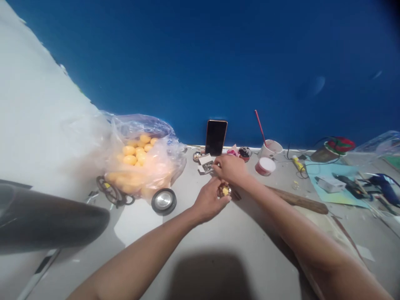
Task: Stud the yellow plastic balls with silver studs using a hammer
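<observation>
Currently, left hand grips small round gold-coloured object; right fingers touch small open white box, grip unclear.

Light moderate, uneven. Pale wall at left washed bright; blue wall deepens toward the top, faint pale glints at right. Broad soft-edged shadow on the grey surface, bottom centre; another alongside the right forearm. Sheen on plastic bag, its left side hazy. Small highlights on gold piece, fine detail soft. Wide-angle stretch toward the sides; upper right corner dark.
</observation>
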Motion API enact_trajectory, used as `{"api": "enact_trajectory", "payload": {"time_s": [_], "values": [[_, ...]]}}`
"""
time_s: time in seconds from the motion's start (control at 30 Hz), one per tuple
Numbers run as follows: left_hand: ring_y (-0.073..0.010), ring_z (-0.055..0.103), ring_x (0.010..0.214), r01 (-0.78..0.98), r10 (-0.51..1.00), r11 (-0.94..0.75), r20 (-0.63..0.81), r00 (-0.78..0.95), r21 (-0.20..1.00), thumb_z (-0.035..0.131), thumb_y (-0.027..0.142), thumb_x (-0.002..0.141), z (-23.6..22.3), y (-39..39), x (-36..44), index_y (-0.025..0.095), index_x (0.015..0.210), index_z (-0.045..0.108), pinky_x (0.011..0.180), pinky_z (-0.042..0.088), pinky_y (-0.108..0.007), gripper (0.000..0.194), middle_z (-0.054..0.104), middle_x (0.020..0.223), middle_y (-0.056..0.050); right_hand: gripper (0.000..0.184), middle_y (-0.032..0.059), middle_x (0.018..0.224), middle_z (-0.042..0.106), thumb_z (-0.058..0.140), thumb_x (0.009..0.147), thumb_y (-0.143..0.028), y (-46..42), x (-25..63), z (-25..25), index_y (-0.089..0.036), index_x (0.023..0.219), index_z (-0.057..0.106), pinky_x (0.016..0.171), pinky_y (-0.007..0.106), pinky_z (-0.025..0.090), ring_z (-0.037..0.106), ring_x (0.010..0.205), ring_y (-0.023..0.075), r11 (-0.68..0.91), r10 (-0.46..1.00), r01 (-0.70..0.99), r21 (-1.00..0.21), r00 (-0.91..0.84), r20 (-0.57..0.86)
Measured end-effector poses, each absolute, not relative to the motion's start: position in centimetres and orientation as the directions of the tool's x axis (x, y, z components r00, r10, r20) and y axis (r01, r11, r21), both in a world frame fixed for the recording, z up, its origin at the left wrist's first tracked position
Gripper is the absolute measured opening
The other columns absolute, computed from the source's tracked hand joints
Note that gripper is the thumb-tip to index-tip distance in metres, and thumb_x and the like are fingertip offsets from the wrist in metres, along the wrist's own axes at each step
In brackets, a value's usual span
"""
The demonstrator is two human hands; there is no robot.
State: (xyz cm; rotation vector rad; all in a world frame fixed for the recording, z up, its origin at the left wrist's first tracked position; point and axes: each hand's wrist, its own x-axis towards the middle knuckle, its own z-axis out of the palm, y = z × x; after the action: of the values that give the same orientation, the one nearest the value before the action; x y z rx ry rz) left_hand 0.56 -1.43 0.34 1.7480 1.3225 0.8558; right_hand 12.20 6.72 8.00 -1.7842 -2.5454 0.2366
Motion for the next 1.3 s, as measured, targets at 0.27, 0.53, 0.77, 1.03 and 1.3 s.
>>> {"api": "enact_trajectory", "payload": {"time_s": [0.27, 0.53, 0.77, 1.03, 1.3], "values": [[-0.0198, 0.059, 0.082, 0.48, 0.973, -0.132, 0.02, 0.231, 0.867, 0.071, 0.022, 0.078, 0.6, -1.5, 0.6, 0.02, 0.103, 0.063, 0.077, 0.047, -0.033, 0.026, 0.064, 0.095, -0.002, 0.029, 0.0215, 0.105, 0.08, 0.067, 0.092, -0.027, 9.6, 8.2, 7.0, -0.014, 0.115, 0.079, 0.081, 0.039, 0.057, 0.077, 0.103, 0.0357, 0.345, 0.912, 0.938, -0.028, -0.342, -0.228], [-0.0202, 0.058, 0.082, 0.491, 0.965, -0.166, 0.038, 0.261, 0.855, 0.07, 0.024, 0.079, 0.8, -1.5, 0.6, 0.021, 0.101, 0.062, 0.074, 0.045, -0.035, 0.023, 0.065, 0.097, -0.003, 0.028, 0.0223, 0.101, 0.08, 0.065, 0.089, -0.019, 9.8, 8.1, 6.2, -0.012, 0.112, 0.079, 0.08, 0.038, 0.057, 0.078, 0.099, 0.0344, 0.327, 0.918, 0.942, -0.076, -0.336, -0.212], [-0.0213, 0.06, 0.085, 0.477, 0.962, -0.184, 0.057, 0.269, 0.859, 0.07, 0.023, 0.078, 0.4, -1.4, 0.6, 0.021, 0.103, 0.063, 0.075, 0.046, -0.034, 0.026, 0.066, 0.101, -0.004, 0.023, 0.0194, 0.099, 0.08, 0.058, 0.093, -0.022, 9.2, 9.1, 6.4, -0.013, 0.097, 0.079, 0.077, 0.033, 0.053, 0.077, 0.094, 0.0296, 0.311, 0.936, 0.939, -0.148, -0.329, -0.127], [-0.0208, 0.059, 0.085, 0.46, 0.961, -0.187, 0.065, 0.269, 0.868, 0.07, 0.023, 0.077, 0.8, -1.5, 0.6, 0.022, 0.103, 0.065, 0.077, 0.047, -0.034, 0.026, 0.066, 0.102, -0.003, 0.017, 0.0062, 0.084, 0.079, 0.054, 0.089, -0.019, 8.6, 12.1, 6.6, -0.017, 0.081, 0.069, 0.064, 0.023, 0.047, 0.071, 0.077, 0.0175, 0.294, 0.935, 0.837, -0.462, -0.352, -0.041], [-0.0195, 0.058, 0.083, 0.448, 0.957, -0.21, 0.088, 0.278, 0.869, 0.069, 0.022, 0.077, 0.6, -1.4, 0.7, 0.022, 0.103, 0.065, 0.076, 0.046, -0.033, 0.026, 0.065, 0.103, -0.002, 0.011, 0.0026, 0.066, 0.072, 0.071, 0.068, -0.027, 7.7, 14.4, 5.0, -0.019, 0.066, 0.064, 0.059, 0.026, 0.05, 0.061, 0.057, 0.0134, -0.054, 0.979, 0.119, -0.991, -0.188, -0.076]]}}
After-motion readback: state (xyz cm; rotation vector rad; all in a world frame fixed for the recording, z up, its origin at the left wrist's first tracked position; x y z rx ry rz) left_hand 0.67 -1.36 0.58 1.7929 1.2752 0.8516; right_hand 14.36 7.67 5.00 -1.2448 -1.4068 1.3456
